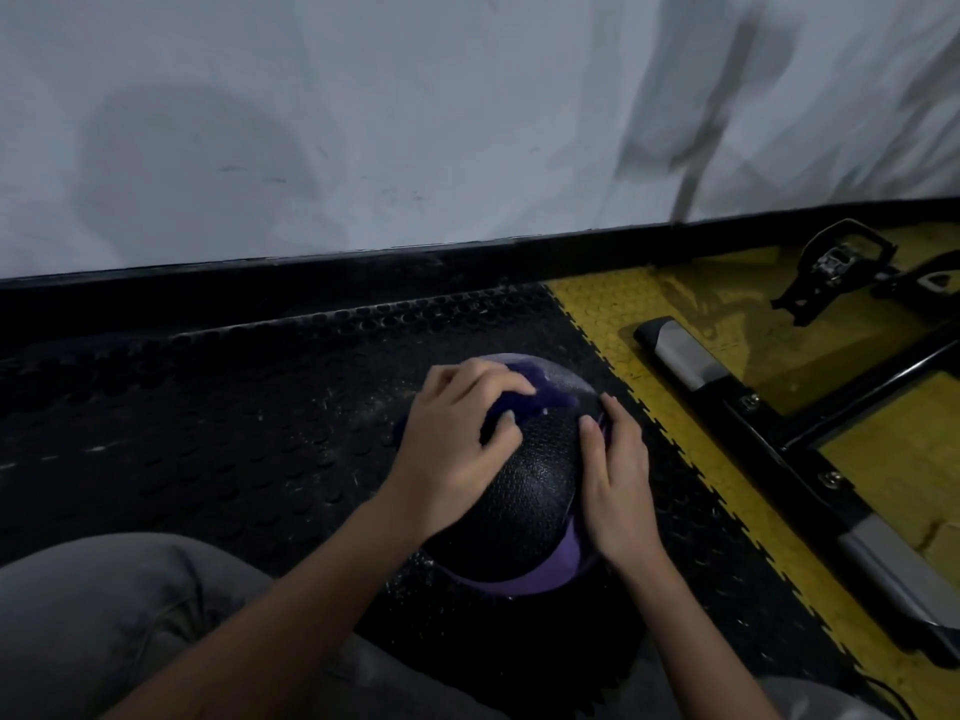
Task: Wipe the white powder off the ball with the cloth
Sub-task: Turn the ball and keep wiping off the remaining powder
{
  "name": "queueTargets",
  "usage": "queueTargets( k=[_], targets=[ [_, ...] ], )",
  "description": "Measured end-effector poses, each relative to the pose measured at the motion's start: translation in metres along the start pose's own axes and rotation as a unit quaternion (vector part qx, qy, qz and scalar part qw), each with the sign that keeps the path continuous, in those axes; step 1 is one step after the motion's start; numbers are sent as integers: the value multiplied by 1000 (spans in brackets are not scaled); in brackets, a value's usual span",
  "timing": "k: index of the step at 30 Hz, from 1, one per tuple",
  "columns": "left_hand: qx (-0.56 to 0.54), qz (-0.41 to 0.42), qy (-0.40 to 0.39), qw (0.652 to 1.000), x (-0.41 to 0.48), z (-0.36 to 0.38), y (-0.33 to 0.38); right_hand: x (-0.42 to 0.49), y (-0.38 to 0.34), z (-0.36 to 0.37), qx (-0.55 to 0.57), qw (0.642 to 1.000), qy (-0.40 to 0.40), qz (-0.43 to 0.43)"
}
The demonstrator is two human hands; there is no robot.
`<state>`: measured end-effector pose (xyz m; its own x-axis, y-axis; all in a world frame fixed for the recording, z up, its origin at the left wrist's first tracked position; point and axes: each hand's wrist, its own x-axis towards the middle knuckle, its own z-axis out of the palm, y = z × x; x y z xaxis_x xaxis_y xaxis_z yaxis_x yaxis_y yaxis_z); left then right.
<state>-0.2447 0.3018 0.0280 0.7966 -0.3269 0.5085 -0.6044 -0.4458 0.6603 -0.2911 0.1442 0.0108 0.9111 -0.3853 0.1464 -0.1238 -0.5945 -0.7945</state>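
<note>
**Purple cloth [545, 394] atop ball [524, 491], on floor mat [260, 407]**

Left grip [457, 433] curled round cloth, pressing it down. Powder [574, 379] shows on far top: wipe firmly there, probably rolling ball nearer. Right grip [615, 475] flat against side, fingers straight, steadying.

A round black-and-purple textured rubber ball [524, 491] sits on the black studded rubber floor mat [234, 433]. On the ball's far top, the left hand [457, 439] grips a bunched dark purple cloth [524, 397], fingers curled over it. Just beyond the cloth, a dusting of white powder [566, 379] coats the ball. The right hand [621, 491] lies flat against the ball's right side. Right of the ball, yellow floor tiles [675, 304] carry a black-and-silver exercise machine frame [779, 423].
</note>
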Motion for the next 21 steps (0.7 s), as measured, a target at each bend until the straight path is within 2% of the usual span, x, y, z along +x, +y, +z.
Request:
queueTargets(
  k=[3, 5, 7, 10, 12, 14, 19, 21],
  targets=[
    [16, 70, -35, 997, -6, 1, 5, 0, 2, 0, 2, 1000, -5, -6],
    [43, 88, -40, 994, -1, -2, -3, -1, 2, -1, 9, 1000, -13, -6],
    [23, 10, -12, 1000, 10, -7, -12, -1, 1, -2, 15, 1000, -16, -4],
    [-40, -179, 17, 983, 23, -15, -27, -2, -2, 0, 18, 1000, -14, -7],
    [-55, -218, 17, 974, 22, -14, -28, -2, -3, 1, 5, 1000, -7, -14],
    [-39, -167, 12, 985, 14, -11, -18, -2, -2, 2, -12, 1000, 4, -24],
    [50, 42, -16, 998, 3, -2, 2, -2, 2, 1, -9, 1000, 15, -19],
    [42, 9, -10, 999, 10, -5, -8, -2, 3, 1, -1, 1000, 11, -18]
  ],
)
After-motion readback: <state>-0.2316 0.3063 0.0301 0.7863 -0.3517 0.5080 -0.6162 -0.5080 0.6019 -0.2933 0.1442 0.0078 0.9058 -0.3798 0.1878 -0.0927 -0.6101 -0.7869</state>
